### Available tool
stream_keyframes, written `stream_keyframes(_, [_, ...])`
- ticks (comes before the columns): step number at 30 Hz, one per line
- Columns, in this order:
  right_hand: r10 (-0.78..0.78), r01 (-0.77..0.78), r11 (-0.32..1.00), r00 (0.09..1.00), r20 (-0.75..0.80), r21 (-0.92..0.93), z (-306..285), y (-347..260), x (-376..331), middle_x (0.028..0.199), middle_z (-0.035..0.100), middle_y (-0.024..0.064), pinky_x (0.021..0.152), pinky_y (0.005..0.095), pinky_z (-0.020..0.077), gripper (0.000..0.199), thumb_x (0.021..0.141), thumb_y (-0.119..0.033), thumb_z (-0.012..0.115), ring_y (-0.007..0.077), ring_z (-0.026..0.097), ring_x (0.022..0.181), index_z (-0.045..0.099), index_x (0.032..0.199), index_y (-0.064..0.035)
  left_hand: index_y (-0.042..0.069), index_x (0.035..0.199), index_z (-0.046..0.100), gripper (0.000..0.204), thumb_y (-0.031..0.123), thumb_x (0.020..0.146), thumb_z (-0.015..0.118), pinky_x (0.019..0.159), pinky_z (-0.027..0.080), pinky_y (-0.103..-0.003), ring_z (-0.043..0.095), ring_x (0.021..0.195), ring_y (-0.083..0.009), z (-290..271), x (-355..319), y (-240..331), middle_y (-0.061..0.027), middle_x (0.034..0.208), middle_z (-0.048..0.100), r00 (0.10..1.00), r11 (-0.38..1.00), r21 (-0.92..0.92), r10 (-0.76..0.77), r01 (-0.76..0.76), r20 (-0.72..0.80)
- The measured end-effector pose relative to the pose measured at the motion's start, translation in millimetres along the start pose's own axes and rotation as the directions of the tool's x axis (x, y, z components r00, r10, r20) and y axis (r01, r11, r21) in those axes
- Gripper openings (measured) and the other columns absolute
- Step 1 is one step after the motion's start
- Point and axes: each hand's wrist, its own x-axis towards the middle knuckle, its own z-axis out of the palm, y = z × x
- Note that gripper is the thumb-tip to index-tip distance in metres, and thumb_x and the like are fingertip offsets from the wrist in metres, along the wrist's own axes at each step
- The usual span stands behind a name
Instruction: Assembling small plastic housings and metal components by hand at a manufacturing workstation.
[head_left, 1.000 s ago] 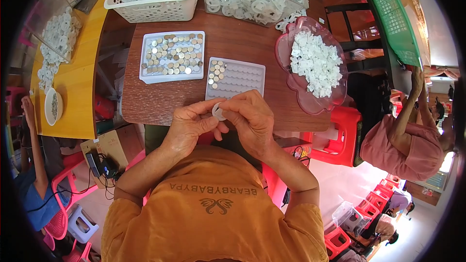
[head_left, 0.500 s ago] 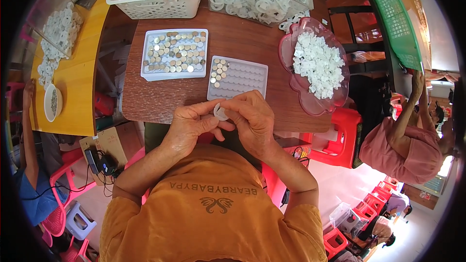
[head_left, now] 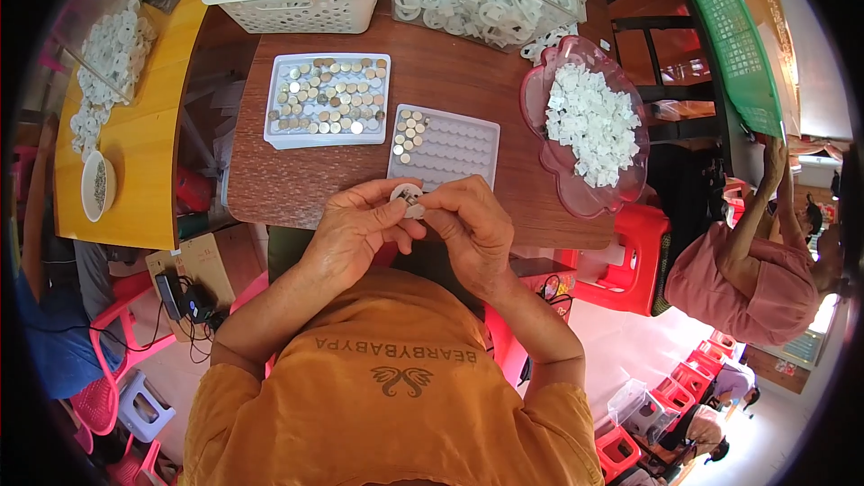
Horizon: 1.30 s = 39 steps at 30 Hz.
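Left hand [head_left: 354,230] pinches the white disc [head_left: 405,190], best held steady for the right hand [head_left: 474,227], narrow at four o'clock, grip unclear

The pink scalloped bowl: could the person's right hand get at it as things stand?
Probably yes: the pink bowl stands to the right of the right hand, with only brown table seen between. That hand is, however, busy at a small round white piece.

Round white piece [head_left: 407,191] between fingers [head_left: 445,200]
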Motion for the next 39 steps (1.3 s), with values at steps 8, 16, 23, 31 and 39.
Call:
stream_keyframes(8, [0.086,-0.086,0.996,0.996,-0.027,0.017,1.3,-4.7,-7.7,0.084,0.059,0.0055,0.064,0.0262,0.0438,0.021,0.076,0.005,0.066,0.0162,0.054,0.075,0.062,0.096,-0.0016,-0.003,0.115,0.056,0.032,0.003,0.084,0.063,0.057,0.049,-0.023,0.062,0.072,-0.0151,4.0,-0.6,-5.6,-0.0106,0.091,0.063,0.99,0.983,0.131,0.136,-0.129,-0.042])
stream_keyframes(16, [0.478,-0.46,0.803,0.877,0.05,0.379,-1.0,-16.3,-6.8,0.089,0.057,0.0008,0.07,0.0205,0.0465,0.017,0.084,0.003,0.061,0.0069,0.054,0.083,0.059,0.101,0.0021,-0.001,0.113,0.058,0.036,-0.003,0.079,0.067,0.057,0.048,-0.021,0.06,0.072,-0.012,8.1,3.0,-12.8,-0.0073,0.089,0.064,0.969,0.954,0.213,0.233,-0.212,-0.08])
stream_keyframes(23, [0.278,-0.316,0.876,0.948,0.155,0.364,-13.8,-3.6,-5.4,0.09,0.06,0.0062,0.071,0.0257,0.0463,0.023,0.08,0.002,0.064,0.0152,0.057,0.082,0.063,0.102,-0.0019,-0.004,0.111,0.058,0.038,-0.008,0.075,0.066,0.055,0.047,-0.023,0.06,0.069,-0.015,7.3,5.3,-2.6,-0.0105,0.087,0.063,0.999,0.999,0.033,0.013,-0.011,-0.046])
stream_keyframes(31, [-0.093,0.097,0.995,0.987,0.132,-0.021,-16.3,6.2,0.3,0.088,0.058,0.0083,0.064,0.0254,0.0451,0.019,0.075,0.001,0.069,0.0167,0.057,0.08,0.067,0.093,-0.0031,-0.006,0.11,0.057,0.033,-0.007,0.078,0.063,0.055,0.047,-0.025,0.06,0.069,-0.0171,9.1,4.0,-6.2,-0.0126,0.089,0.063,0.999,0.999,-0.021,-0.039,0.039,0.009])
stream_keyframes(39, [0.005,-0.001,0.997,0.999,0.045,-0.082,-27.7,-2.6,12.4,0.081,0.059,0.0065,0.063,0.0286,0.0448,0.017,0.074,0.002,0.068,0.019,0.055,0.075,0.065,0.089,-0.0042,-0.005,0.123,0.052,0.038,-0.005,0.085,0.052,0.071,0.051,-0.027,0.064,0.081,-0.0187,12.7,0.8,-8.1,-0.0126,0.097,0.061,0.998,0.979,0.195,0.065,-0.066,0.013])
